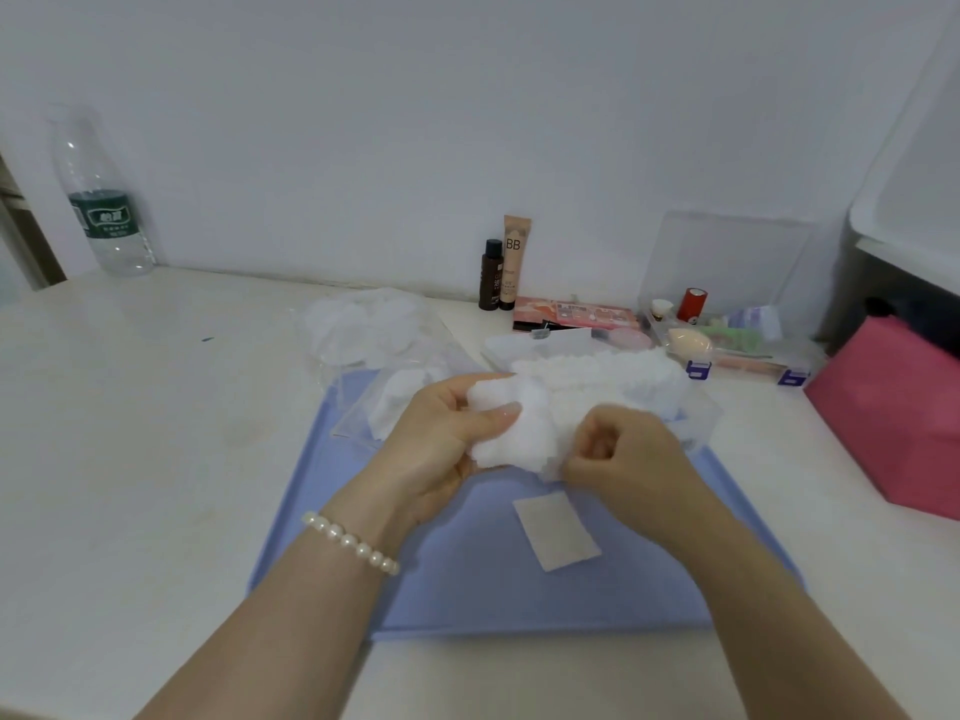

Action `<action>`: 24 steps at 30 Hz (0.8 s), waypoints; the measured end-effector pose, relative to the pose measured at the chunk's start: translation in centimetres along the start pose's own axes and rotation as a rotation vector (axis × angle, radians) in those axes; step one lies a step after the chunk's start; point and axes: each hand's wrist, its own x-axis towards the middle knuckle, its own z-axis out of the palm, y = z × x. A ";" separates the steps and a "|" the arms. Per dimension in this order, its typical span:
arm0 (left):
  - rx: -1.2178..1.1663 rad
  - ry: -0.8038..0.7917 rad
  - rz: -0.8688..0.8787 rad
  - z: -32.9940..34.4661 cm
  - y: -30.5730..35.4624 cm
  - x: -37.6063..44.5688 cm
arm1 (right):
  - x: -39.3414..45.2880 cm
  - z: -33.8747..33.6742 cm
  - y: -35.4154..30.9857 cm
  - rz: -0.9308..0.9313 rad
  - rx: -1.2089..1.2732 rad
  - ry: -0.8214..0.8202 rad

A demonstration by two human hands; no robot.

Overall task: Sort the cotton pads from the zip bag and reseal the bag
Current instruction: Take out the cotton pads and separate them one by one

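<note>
From the head camera, I had both hands over the far half of the blue mat (467, 579), which lay on the white desk (156, 459) toward its near edge. My left hand (441, 449) had its grip curled round a soft clump of white cotton pads (511, 433), thumb laid across the top. My right hand (618, 449) was closed to a tight pinch at the clump's lower right edge; I could not tell how many pads it had between its fingertips. One square pad (558, 530) lay alone on the mat, just nearer than the hands. A longer row of white pads (597, 379) ran from the clump toward the desk's right side, in what looked like clear wrapping. Two clear zip bags with pads inside lay to the left: one (387, 407) half on the mat's far left corner, another (363, 324) farther back toward the wall.

I judged the sorting step was in hand, with resealing not yet begun. The next move called for peeling pads off cleanly without dragging neighbours along, since they cling, then setting them down apart from the lone square.
</note>
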 end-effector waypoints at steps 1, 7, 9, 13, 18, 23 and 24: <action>0.105 0.020 0.048 0.1 -0.3 -0.1 | 0.0 -0.5 -0.6 -0.043 0.169 0.068; 0.396 -0.013 0.182 2.6 -0.4 -0.4 | -0.5 -1.6 -1.9 -0.029 0.472 -0.051; 0.456 -0.048 0.172 3.5 -0.1 -0.3 | -0.1 -2.4 -1.7 0.034 0.389 -0.067; 0.445 -0.039 0.155 4.3 0.7 0.1 | 1.7 -6.1 -1.8 0.113 0.311 -0.124; 0.399 0.146 0.152 3.5 1.0 1.3 | 5.3 -10.3 0.3 0.141 0.184 0.279; 0.453 0.157 0.113 3.1 0.3 1.4 | 6.3 -9.1 3.3 0.114 -0.117 0.152; 0.457 0.161 0.111 3.1 0.2 1.4 | 6.2 -8.8 3.5 0.105 -0.149 0.128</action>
